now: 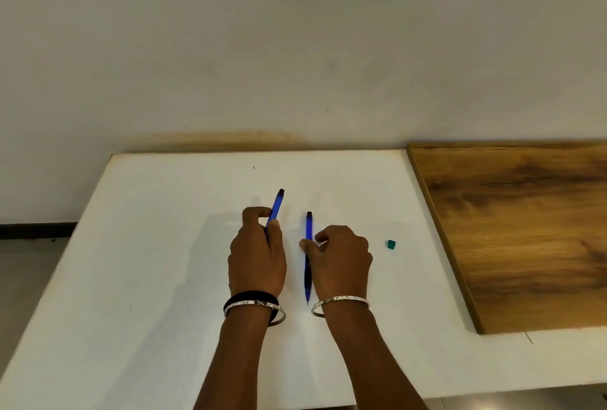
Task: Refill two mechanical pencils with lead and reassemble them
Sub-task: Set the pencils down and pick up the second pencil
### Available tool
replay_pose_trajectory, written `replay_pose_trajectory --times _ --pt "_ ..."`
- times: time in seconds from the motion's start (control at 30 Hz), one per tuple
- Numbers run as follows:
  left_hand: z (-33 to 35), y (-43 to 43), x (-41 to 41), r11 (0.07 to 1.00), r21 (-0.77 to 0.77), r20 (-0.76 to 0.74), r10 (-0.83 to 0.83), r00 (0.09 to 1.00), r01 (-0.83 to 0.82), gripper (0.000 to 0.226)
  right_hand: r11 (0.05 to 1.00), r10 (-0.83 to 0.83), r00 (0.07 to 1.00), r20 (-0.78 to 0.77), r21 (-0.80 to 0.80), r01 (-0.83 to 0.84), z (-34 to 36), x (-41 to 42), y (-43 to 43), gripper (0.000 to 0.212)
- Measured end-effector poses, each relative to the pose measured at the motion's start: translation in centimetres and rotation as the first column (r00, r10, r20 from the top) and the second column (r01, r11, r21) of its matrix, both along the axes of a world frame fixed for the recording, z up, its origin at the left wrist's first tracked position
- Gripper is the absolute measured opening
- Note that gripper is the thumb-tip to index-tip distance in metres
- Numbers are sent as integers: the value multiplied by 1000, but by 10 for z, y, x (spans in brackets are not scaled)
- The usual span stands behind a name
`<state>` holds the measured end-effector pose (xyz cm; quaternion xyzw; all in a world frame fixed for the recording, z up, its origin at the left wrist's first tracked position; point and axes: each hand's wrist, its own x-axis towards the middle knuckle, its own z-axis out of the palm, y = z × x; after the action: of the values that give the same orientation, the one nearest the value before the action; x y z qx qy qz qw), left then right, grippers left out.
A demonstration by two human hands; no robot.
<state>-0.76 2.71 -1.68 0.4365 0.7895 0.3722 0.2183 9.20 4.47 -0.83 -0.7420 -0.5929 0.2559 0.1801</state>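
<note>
Two blue mechanical pencils with black end caps are over the white table (147,245). My left hand (258,255) is closed around the left pencil (276,206), whose capped end sticks up and away past my fingers; its tip is hidden in my palm. My right hand (340,260) pinches the right pencil (308,258) at its middle between thumb and fingers. That pencil runs almost straight toward me, with its dark grip and tip near my right wrist. A small teal piece (391,244) lies on the table to the right of my right hand.
A brown wooden board (525,229) covers the table's right part, its edge close to the teal piece. A plain wall stands behind the table. The table's left edge drops to a grey floor (19,278).
</note>
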Motion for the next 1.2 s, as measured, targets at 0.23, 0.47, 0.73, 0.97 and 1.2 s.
replay_pose_trajectory --times 0.23,0.47,0.73,0.97,1.2 --pt "1 -1 0 995 24 44 -94 995 93 24 976 -140 889 -437 88 197 11 32 15 18" --pt "2 0 16 958 33 57 -287 956 286 26 954 -240 637 -732 -55 296 21 60 25 12" --pt "5 1 29 903 47 72 -430 900 428 41 973 -180 490 -853 -83 213 22 74 26 14" --pt "3 5 39 896 51 51 -444 895 441 42 988 -131 540 -832 -66 138 14 86 29 19" --pt "3 6 47 886 27 8 -463 886 463 40 992 -92 568 -818 -27 123 12 92 29 17"
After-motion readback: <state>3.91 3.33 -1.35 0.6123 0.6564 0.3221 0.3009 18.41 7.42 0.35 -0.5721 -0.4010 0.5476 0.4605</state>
